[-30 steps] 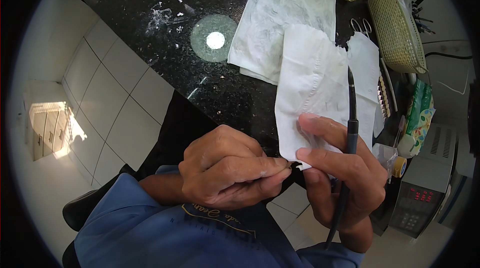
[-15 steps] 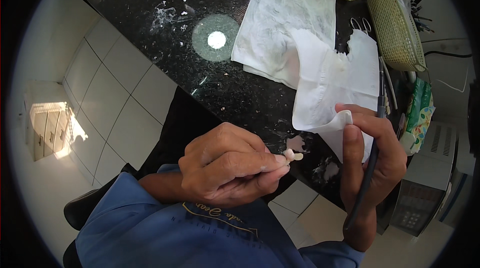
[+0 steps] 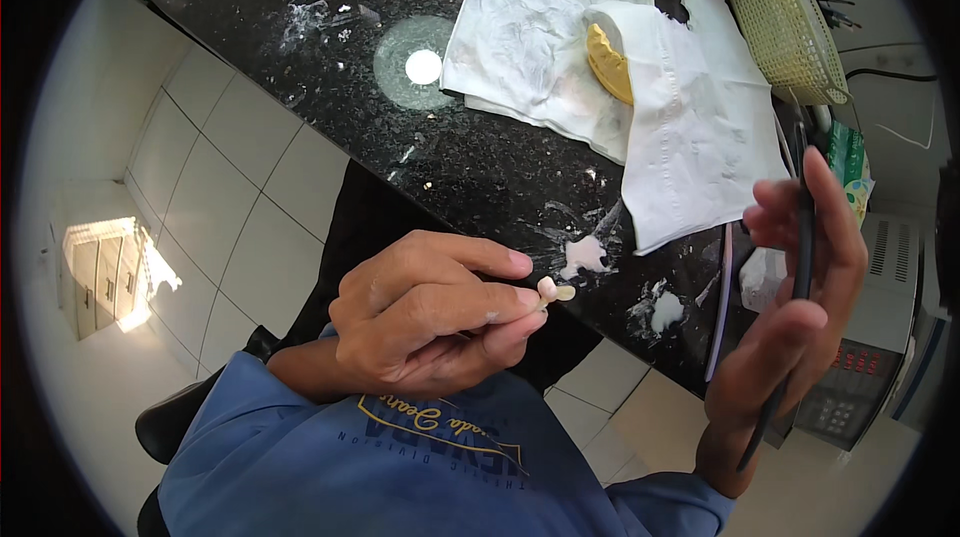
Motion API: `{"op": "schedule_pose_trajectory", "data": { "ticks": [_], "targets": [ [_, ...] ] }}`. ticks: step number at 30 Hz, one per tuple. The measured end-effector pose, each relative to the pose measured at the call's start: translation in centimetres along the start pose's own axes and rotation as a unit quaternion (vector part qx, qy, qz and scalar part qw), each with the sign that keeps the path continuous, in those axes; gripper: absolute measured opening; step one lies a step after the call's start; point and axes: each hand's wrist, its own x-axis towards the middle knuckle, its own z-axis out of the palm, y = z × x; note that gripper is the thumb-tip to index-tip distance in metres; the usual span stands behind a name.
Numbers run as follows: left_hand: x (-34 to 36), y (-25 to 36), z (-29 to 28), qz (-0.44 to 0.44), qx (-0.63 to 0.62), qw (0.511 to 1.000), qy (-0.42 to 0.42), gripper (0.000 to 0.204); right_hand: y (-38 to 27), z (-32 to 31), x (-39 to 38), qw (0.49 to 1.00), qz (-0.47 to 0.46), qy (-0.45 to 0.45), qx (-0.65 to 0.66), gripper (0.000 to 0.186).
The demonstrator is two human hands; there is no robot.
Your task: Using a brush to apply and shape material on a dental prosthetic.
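Pinching a small pale piece [image 3: 547, 289], your left hand [image 3: 425, 312] should press lightly; your right hand [image 3: 785, 342], thumb and forefinger spread, shows no clear hold on the black tool [image 3: 804, 237].

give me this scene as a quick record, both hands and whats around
left hand: pinching a small cream-and-white piece
right hand: thumb and fingers apart, a slim black pen-like tool lying across it
surface: black speckled countertop
on it: large white wrinkled cloth, thin white sheet partly over it
by the sheet's left edge: yellow curved piece
nearest spill: flat whitish puddle
upper right: pale green woven basket
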Motion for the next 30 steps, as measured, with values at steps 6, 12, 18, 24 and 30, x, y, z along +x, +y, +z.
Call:
{"op": "schedule_pose_trajectory", "data": {
  "ticks": [6,12,18,24,30],
  "targets": [
    [0.5,-0.1,0.1,0.005,0.016,1.0,-0.011,0.024,-1.6,-0.2,-4.6,0.978,0.068,-0.021,0.197,0.028],
    [0.7,-0.2,-0.1,-0.004,0.03,0.999,-0.026,0.023,-0.8,1.4,-5.6,0.957,0.07,-0.01,0.281,0.024],
    [0.6,-0.2,0.4,0.006,0.045,0.999,-0.006,0.024,-1.2,1.4,-5.4,0.973,0.066,-0.096,0.201,0.023],
    [0.6,-0.2,0.3,0.001,0.044,0.999,-0.005,0.024,-2.0,1.5,-5.4,0.983,0.084,-0.089,0.14,0.024],
    [0.6,-0.3,0.4,0.006,0.044,0.999,0.001,0.025,-2.5,1.3,-5.8,0.974,0.156,-0.033,0.162,0.03]
  ]
}}
